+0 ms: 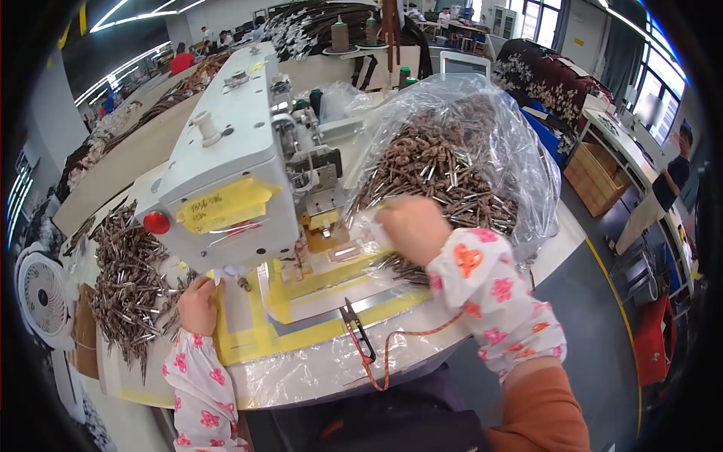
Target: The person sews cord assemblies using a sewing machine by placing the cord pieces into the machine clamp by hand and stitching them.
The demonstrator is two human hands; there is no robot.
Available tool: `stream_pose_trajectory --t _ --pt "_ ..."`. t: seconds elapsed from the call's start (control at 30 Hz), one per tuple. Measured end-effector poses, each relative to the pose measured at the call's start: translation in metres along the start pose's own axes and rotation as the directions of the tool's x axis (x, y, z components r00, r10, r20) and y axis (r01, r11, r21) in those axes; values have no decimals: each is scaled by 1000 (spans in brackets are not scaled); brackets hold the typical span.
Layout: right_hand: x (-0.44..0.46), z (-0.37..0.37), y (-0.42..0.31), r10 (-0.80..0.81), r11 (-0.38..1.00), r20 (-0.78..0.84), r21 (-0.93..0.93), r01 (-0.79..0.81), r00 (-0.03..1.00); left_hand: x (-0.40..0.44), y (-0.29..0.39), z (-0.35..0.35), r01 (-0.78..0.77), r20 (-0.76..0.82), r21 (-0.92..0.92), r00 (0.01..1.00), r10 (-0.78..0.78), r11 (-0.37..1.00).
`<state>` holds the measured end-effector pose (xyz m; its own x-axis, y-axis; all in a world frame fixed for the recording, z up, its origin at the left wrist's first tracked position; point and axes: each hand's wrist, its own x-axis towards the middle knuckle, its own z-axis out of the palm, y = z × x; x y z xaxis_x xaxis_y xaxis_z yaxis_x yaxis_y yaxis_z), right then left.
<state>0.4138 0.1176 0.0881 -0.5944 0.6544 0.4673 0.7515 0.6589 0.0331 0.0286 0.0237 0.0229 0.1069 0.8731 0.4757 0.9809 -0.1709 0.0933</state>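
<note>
My left hand (197, 307) rests at the left edge of the yellow-taped work plate (245, 352), its fingers curled together. A small brown knotted piece (243, 284) lies just right of its fingertips; whether the fingers grip anything is hidden. My right hand (413, 230), slightly blurred and closed, is over the near-left edge of a heap of brown cord pieces with metal tips (444, 162). What it holds, if anything, I cannot make out. Between my hands stands a white sewing machine (226, 158), its presser area (324, 218) left of my right hand.
Clear plastic (527, 158) surrounds the right heap. Another heap of brown cord pieces (124, 279) lies left, beside a white fan (47, 294). Black thread snips (358, 331) on an orange cord (388, 350) lie at the front. A person (670, 181) stands far right.
</note>
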Motion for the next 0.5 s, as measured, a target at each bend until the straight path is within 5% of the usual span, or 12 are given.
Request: stream_pose_trajectory --t 0.1,0.13,0.17,0.27,0.33,0.47,0.5 --pt "-20 -16 45 116 935 100 -348 -74 988 16 41 -13 -114 -157 212 976 149 970" --pt "-24 -20 54 143 915 163 -397 -68 976 20 51 -7 -157 -179 113 968 175 981" --pt "-26 -20 63 177 916 229 -393 -76 957 19 64 -4 -92 33 25 995 92 995" --pt "-30 -7 82 178 950 293 -301 -86 939 27 86 38 -229 -129 -245 971 203 942" --pt "-23 -8 84 190 951 356 -300 -81 915 33 83 49 -167 -34 -253 986 164 953" --pt "-7 -26 55 103 981 161 -179 -73 982 32 80 46 -72 89 -265 991 99 962" --pt "-1 -31 42 75 997 102 16 -77 992 33 79 46 -58 87 -268 993 84 962"
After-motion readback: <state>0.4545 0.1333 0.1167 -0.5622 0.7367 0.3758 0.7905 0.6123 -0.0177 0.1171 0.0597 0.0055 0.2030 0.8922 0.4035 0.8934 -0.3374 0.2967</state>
